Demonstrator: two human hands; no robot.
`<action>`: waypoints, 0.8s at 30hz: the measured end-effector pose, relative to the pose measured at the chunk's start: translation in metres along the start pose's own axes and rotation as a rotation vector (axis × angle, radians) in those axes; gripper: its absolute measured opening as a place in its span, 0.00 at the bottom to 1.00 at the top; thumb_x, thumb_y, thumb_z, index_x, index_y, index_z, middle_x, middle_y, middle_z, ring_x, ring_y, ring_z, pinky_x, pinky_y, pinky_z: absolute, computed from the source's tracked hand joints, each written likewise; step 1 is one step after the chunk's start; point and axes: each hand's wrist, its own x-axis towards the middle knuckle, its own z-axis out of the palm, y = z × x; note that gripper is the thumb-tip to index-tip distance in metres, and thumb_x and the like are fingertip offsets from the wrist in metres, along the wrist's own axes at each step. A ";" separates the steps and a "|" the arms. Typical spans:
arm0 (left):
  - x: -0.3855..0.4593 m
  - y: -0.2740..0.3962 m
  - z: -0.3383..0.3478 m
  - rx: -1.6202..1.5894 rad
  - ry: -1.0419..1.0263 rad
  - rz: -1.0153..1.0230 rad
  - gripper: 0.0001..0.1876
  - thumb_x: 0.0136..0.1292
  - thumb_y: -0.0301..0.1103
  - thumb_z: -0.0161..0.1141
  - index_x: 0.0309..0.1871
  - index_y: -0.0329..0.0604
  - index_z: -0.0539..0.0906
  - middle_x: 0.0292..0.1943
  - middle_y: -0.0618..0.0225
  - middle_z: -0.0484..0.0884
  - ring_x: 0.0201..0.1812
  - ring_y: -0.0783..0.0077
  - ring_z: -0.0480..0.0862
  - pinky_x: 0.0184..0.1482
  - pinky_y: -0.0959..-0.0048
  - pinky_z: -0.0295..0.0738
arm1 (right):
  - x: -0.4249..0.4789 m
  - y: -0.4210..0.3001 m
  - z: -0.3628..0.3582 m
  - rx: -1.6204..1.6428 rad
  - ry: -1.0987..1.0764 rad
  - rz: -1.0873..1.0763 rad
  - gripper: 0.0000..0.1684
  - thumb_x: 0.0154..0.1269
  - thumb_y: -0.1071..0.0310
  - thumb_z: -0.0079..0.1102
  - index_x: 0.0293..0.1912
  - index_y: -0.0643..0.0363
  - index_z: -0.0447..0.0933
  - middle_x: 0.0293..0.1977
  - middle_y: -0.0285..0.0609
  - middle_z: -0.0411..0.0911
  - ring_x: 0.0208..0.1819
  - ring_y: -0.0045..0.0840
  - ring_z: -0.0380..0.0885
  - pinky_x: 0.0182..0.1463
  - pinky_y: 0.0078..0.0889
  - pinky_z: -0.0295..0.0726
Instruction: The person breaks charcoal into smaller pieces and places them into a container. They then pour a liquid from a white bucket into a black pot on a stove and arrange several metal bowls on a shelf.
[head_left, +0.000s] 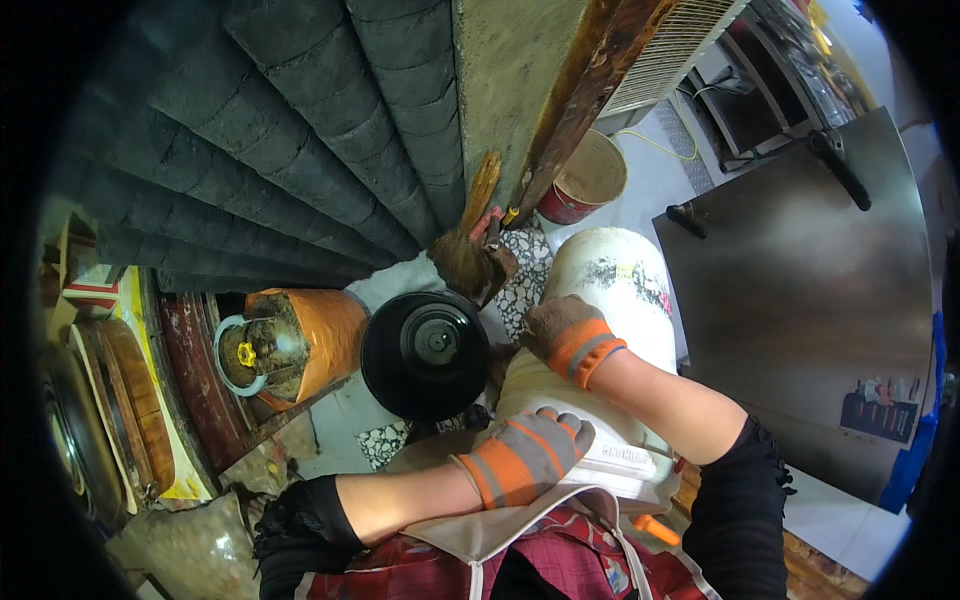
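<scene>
Both hands wear grey work gloves with orange cuffs. My left hand (536, 454) lies with bent fingers against a white plastic container (630, 457) close to my body; embossed writing runs along its rim. Farther forward, my right hand (571, 337) has its fingers curled over the container's far side, their tips hidden. Just beyond it stands a white drum (615, 262) with dark, worn print; where it meets the container is hard to tell. Left of the hands is a round black bucket (424, 356) with a round, glassy-looking thing inside.
A gas cylinder with a yellow valve (246, 354) sits in an orange bag (330, 337) at left. Ahead are a broom (461, 259), a red bucket (589, 176) and a wooden post (585, 90). A steel appliance panel (802, 285) stands right, a dark ribbed surface (300, 112) upper left.
</scene>
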 end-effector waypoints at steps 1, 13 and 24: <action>-0.002 -0.001 0.002 -0.002 0.003 0.001 0.18 0.53 0.32 0.54 0.47 0.35 0.71 0.33 0.56 0.77 0.34 0.57 0.81 0.32 0.66 0.77 | 0.002 0.002 0.004 0.024 -0.005 -0.007 0.19 0.60 0.52 0.52 0.32 0.57 0.81 0.32 0.50 0.80 0.37 0.43 0.79 0.42 0.42 0.77; -0.017 -0.010 -0.001 0.018 0.091 0.103 0.17 0.54 0.34 0.53 0.46 0.39 0.73 0.31 0.63 0.75 0.31 0.63 0.80 0.27 0.69 0.75 | -0.038 0.015 -0.026 0.189 0.122 0.040 0.19 0.61 0.52 0.53 0.34 0.60 0.79 0.30 0.51 0.79 0.35 0.45 0.78 0.39 0.41 0.76; -0.044 -0.023 -0.005 -0.035 0.083 0.021 0.15 0.51 0.38 0.55 0.41 0.41 0.73 0.32 0.62 0.76 0.33 0.63 0.80 0.29 0.68 0.75 | -0.137 0.067 0.009 0.961 0.701 0.405 0.10 0.59 0.66 0.61 0.35 0.63 0.74 0.27 0.31 0.73 0.28 0.12 0.67 0.32 0.17 0.69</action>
